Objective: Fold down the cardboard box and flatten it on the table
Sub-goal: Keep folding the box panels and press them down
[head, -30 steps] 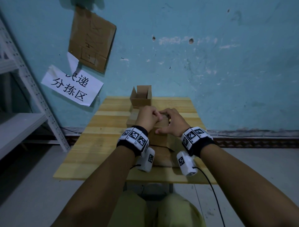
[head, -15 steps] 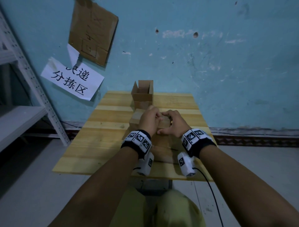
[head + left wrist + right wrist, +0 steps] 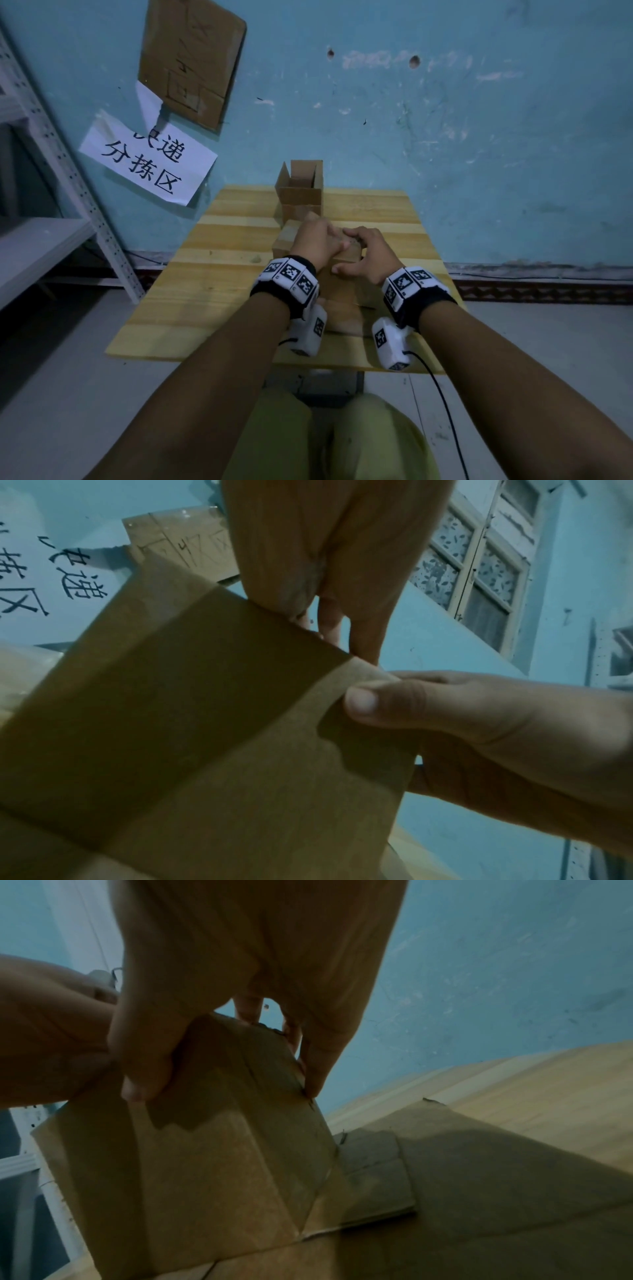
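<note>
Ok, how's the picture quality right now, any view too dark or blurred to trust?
Head view: dim and bent by the wide lens, yet the box, table and both hands are readable. Left wrist view: sharpest, the right hand pinching the box edge shows clearly. Right wrist view: darkest, soft and grainy; the palm shades the cardboard, and the left hand at the frame edge is blurred.

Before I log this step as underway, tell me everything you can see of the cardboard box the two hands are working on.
The cardboard box is plain brown corrugated board, creased along fold lines, partly collapsed, not yet flat. It stands near the middle of the wooden table, a flap spread toward the person. The left hand and right hand grip its top edge, fingers curled over the rim, thumbs pressed on the near face. A second, open box stands behind it.
</note>
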Demonstrator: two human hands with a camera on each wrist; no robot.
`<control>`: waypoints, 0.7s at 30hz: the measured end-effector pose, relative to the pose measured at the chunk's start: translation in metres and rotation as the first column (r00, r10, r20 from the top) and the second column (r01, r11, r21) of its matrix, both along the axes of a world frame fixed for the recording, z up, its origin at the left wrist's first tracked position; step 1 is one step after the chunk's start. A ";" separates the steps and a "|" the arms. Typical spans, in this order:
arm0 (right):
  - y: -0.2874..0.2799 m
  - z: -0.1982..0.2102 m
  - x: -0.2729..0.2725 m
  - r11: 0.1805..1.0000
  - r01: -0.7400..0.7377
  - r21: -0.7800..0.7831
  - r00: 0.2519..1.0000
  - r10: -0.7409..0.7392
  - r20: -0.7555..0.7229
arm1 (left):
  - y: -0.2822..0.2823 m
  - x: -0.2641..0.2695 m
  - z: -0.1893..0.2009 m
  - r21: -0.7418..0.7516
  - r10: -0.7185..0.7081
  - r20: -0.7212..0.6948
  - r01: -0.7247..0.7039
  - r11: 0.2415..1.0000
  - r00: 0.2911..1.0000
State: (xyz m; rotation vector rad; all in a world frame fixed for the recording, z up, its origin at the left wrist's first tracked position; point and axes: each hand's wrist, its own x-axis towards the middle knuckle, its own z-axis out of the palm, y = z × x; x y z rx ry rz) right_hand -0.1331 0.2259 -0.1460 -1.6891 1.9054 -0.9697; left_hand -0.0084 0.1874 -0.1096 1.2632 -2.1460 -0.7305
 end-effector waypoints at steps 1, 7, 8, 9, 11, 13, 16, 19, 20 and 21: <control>-0.001 0.000 0.000 1.000 0.003 0.001 1.000 -0.003 -0.001 | 0.000 0.000 -0.002 -0.011 0.010 0.002 -0.010 1.000 1.000; -0.004 -0.006 0.000 1.000 0.020 -0.022 1.000 -0.020 -0.016 | 0.002 -0.001 -0.009 -0.084 0.062 -0.004 -0.062 0.995 0.998; -0.005 -0.006 0.000 0.999 0.022 -0.029 1.000 -0.022 -0.019 | 0.002 -0.001 -0.008 -0.090 0.083 -0.009 -0.084 0.992 0.996; -0.005 -0.006 0.000 0.999 0.024 -0.027 0.999 -0.024 -0.021 | 0.001 -0.001 -0.008 -0.088 0.093 -0.011 -0.094 0.992 0.996; -0.007 -0.006 0.001 0.999 0.023 -0.022 1.000 -0.023 -0.014 | 0.001 0.000 -0.008 -0.096 0.085 -0.011 -0.086 0.992 0.996; -0.007 -0.005 0.002 0.999 0.032 -0.020 0.999 -0.032 0.001 | 0.001 0.000 -0.008 -0.106 0.055 0.005 -0.054 0.993 0.998; -0.005 -0.002 0.003 0.999 0.042 -0.016 0.999 -0.042 0.001 | -0.001 0.001 -0.007 -0.078 0.016 0.006 -0.015 0.997 1.000; -0.002 0.004 0.003 0.999 0.036 0.000 0.999 -0.036 0.024 | -0.004 0.003 -0.006 -0.032 -0.039 0.023 0.040 0.999 0.999; -0.001 0.005 0.002 1.000 0.031 0.006 0.999 -0.031 0.034 | -0.004 0.004 -0.005 -0.018 -0.050 0.034 0.051 0.999 0.998; 0.000 0.007 0.002 1.000 0.027 0.011 0.999 -0.028 0.042 | -0.004 0.005 -0.005 -0.006 -0.055 0.047 0.055 0.998 0.997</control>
